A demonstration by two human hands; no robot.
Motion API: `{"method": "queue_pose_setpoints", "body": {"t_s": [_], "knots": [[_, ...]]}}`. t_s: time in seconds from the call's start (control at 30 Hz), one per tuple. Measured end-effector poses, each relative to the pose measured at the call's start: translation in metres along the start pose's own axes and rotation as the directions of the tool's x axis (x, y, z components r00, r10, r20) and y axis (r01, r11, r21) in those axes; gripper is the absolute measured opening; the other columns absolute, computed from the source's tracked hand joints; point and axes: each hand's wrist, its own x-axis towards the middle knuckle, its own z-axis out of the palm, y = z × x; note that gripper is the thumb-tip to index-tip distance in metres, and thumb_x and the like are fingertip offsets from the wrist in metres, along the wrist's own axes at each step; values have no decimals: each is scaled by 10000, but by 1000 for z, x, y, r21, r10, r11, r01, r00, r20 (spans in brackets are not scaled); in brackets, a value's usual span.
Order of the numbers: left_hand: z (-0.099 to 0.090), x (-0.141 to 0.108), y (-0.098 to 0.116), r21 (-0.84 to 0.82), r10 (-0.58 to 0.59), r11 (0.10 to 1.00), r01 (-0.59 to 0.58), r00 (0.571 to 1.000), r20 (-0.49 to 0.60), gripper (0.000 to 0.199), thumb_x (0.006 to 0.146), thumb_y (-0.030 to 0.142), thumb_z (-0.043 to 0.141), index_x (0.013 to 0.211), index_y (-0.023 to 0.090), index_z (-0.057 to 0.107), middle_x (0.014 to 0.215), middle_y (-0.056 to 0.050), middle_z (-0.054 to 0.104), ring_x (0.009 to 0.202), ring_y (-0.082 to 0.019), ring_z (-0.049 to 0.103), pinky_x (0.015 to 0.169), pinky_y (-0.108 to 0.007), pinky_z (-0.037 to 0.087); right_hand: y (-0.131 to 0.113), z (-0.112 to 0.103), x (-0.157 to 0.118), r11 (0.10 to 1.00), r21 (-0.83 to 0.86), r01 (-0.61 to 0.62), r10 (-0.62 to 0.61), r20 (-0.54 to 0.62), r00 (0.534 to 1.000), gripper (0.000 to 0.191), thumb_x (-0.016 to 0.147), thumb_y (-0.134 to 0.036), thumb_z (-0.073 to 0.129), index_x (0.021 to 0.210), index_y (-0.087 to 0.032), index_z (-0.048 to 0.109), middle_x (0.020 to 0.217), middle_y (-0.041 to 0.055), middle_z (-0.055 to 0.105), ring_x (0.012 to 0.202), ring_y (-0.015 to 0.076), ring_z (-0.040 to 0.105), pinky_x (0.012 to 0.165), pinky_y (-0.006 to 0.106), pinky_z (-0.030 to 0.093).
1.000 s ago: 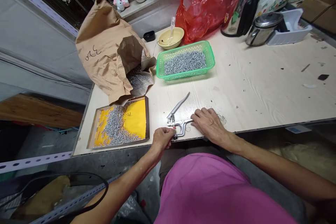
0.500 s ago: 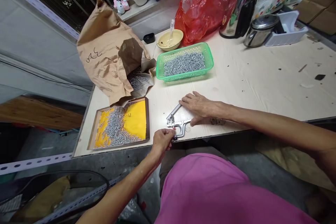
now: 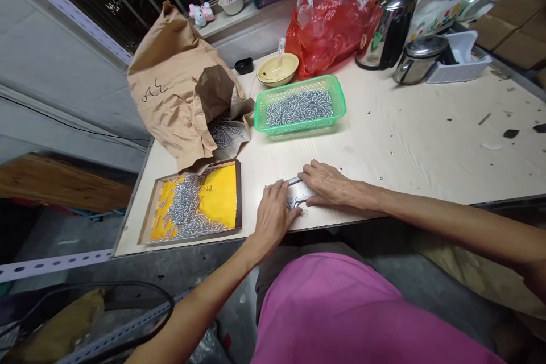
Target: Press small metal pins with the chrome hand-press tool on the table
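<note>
A silver metal hinged hand tool (image 3: 295, 200), with a long lever and a loop-shaped lower frame, lies on the table near its front edge. My left hand (image 3: 273, 209) is wrapped over its left end, fingers on the far side and thumb toward me, hiding the spring end. Over the right end my right hand (image 3: 326, 183) grips it, fingertips on the lever and thumb on the lower part. Only the middle of the tool shows between my hands. To the left is a shallow tray (image 3: 239, 193) with a yellow bottom and a heap of small silver metal pins (image 3: 185, 205).
A green basket (image 3: 301, 128) of similar pins stands behind my hands. A brown paper bag (image 3: 166, 85) lies open at the left with dark pieces in its mouth. Behind are a yellow bowl (image 3: 278, 75), a red plastic bag (image 3: 328, 28), a kettle (image 3: 390, 23) and a metal pot (image 3: 420, 60).
My left hand has gone from pinching a small part at the tool's lower left to covering its left end. The raised lever has come down toward the frame. My right hand stays on the tool.
</note>
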Motion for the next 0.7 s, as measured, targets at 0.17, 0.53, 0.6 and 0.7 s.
{"method": "queue_pose_setpoints", "body": {"t_s": [0.17, 0.53, 0.6, 0.7], "knots": [[3, 35, -4, 95, 182, 974, -206, 959, 217, 587, 810, 286, 629, 1326, 146, 388, 1316, -151, 488, 1204, -280, 451, 996, -439, 406, -1, -10, -5, 999, 35, -41, 39, 65, 997, 615, 660, -389, 788, 1139, -87, 546, 1097, 150, 557, 980, 272, 489, 736, 351, 423], [2, 46, 8, 186, 87, 972, -141, 957, 276, 178, 867, 289, 547, 1001, 175, 578, 983, -86, 577, 971, -244, 518, 797, -360, 461, 2, 7, -3, 1000, -14, -16, 17, 30, 999, 75, 867, -198, 571, 851, -138, 614, 848, 84, 604, 819, 201, 535, 674, 302, 356], [3, 46, 8, 182, 79, 974, -134, 957, 281, 136, 878, 276, 532, 953, 179, 590, 958, -76, 589, 951, -234, 520, 790, -346, 459, 2, 14, -4, 1000, 8, 3, -3, 28, 1000, 99, 893, -186, 522, 855, -151, 606, 848, 69, 604, 806, 190, 530, 664, 296, 346], [2, 47, 7, 186, 86, 972, -144, 954, 286, 144, 882, 276, 529, 965, 177, 593, 961, -72, 600, 948, -233, 523, 790, -344, 466, 1, 16, -6, 1000, 2, -19, 19, 24, 1000, 94, 894, -198, 526, 868, -153, 604, 887, 71, 602, 837, 196, 522, 683, 297, 351]]}}
